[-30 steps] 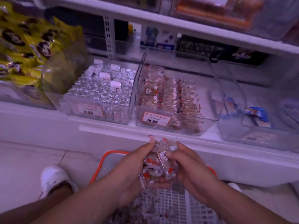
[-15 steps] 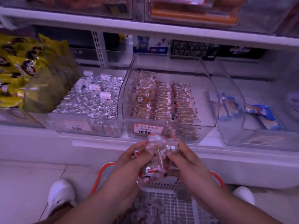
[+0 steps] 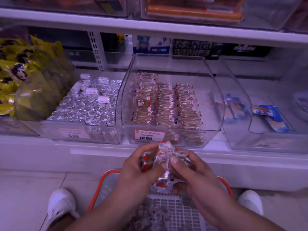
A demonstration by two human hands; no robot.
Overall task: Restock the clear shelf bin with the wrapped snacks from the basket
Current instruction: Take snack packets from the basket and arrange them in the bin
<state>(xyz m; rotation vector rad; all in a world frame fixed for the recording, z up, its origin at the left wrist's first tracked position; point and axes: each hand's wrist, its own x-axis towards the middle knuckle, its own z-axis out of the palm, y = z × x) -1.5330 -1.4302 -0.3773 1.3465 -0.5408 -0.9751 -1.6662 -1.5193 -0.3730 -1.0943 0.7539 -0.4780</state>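
While above basket (image 3: 223, 184), L hand (image 3: 133, 172) & R hand (image 3: 196, 177) fingers curled round snacks (image 3: 164, 157).

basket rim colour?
Orange, on the basket rim; head view shows it.

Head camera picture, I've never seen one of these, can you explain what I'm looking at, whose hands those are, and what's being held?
There is no machine here. The single picture comes from a camera worn on a person's head, looking forward and down, so the arms reaching in from the bottom are the wearer's own. The left hand and the right hand together hold a bunch of wrapped snacks, fingers curled round them, above an orange-rimmed basket on the floor. Straight ahead on the shelf sits a clear bin with rows of matching snacks and a price tag reading 10.80. Beside it, one bin holds silver foil pieces and another blue packets.
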